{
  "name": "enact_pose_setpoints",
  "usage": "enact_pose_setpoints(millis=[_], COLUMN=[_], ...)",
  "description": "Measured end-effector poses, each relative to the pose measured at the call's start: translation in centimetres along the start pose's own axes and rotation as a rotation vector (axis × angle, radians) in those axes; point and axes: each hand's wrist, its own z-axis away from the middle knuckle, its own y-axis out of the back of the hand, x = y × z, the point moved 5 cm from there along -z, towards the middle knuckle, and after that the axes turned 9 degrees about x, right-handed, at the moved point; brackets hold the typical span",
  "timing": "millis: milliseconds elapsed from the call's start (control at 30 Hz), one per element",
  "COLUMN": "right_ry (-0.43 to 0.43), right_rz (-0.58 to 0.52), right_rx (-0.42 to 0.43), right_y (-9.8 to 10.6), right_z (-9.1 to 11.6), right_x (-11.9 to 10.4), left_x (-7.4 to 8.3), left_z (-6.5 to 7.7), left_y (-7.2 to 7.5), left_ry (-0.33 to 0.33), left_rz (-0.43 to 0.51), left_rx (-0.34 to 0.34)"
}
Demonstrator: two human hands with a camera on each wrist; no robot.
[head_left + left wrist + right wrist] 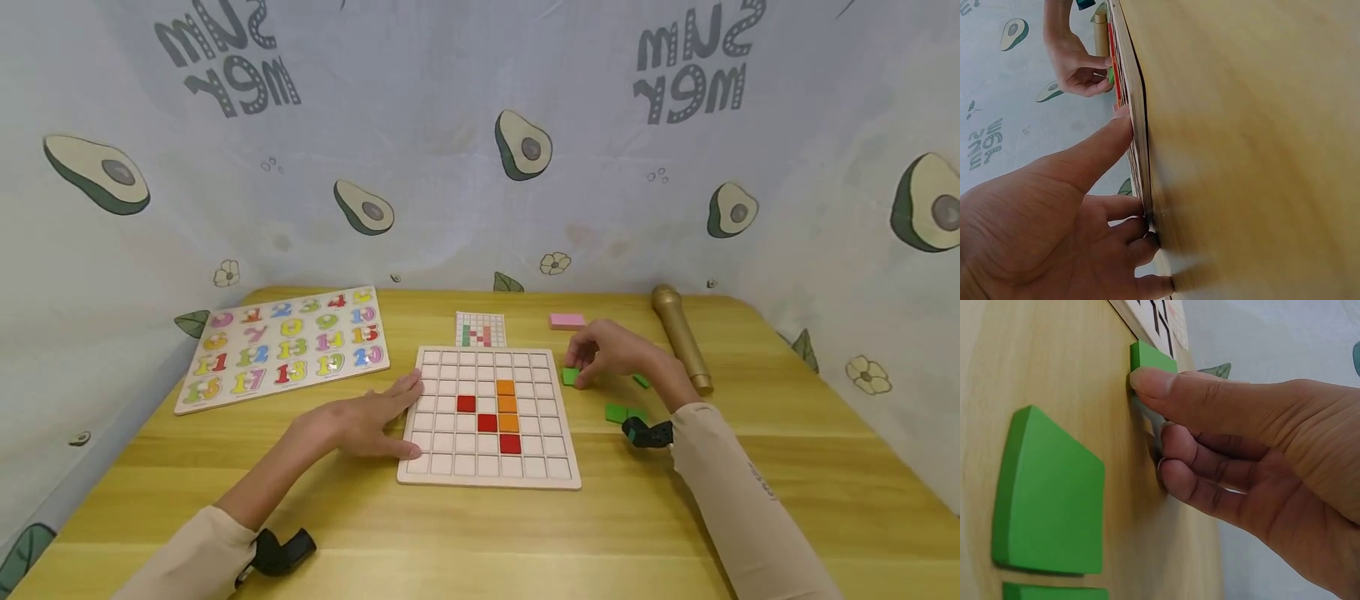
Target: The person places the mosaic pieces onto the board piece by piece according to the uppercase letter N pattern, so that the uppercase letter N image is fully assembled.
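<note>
A white grid board [457, 467] lies in the middle of the table with several red tiles [467, 404] and orange tiles [507, 404] in its squares. Along its left edge rests my left hand [372, 421], fingers spread and the thumb [1107, 147] touching the rim. My right hand [611, 350] pinches a green square tile [1152, 357] between thumb and fingers, just right of the board's upper right edge. Below that hand more green tiles [617, 413] lie on the wood; one green tile [1054, 494] shows large in the right wrist view.
Behind the board lies a small pattern card [480, 327]. To its right are pink tiles [567, 322], and farther right a gold microphone [681, 337]. A number puzzle board [285, 346] occupies the back left. Printed cloth [442, 150] hangs behind the table.
</note>
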Motion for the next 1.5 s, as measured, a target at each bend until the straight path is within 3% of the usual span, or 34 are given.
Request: enact_pose_setpoints(millis=[300, 533, 867, 967, 1100, 1267, 1500], right_ry=[0.03, 0.056, 0.093, 0.09, 0.099, 0.133, 0.119], right_rz=[0.024, 0.022, -0.003, -0.026, -0.062, -0.122, -0.096], right_rx=[0.033, 0.047, 0.07, 0.071, 0.085, 0.069, 0.111], right_y=[0.0, -0.1, -0.5, -0.6, -0.7, -1.9, -2.6], right_z=[-0.6, -0.9, -1.4, -1.6, -2.1, -2.7, -2.8], right_x=[-0.2, -0.7, -1.3, -1.6, -2.1, -3.1, -4.1], left_x=[-1.0, -2.6, -1.7, -2.6, -2.7, -1.7, -1.2], left_z=[-0.1, -0.6, 0.5, 0.0, -0.1, 0.5, -0.3], left_y=[-0.1, -0.8, -0.4, -0.7, -0.4, -0.4, -0.4], left_ry=[0.015, -0.03, 0.029, 0.027, 0.022, 0.042, 0.024], left_rz=[-0.005, 0.005, 0.004, -0.01, -0.011, -0.002, -0.014], left_rx=[0.002, 0.01, 0.008, 0.017, 0.025, 0.013, 0.016])
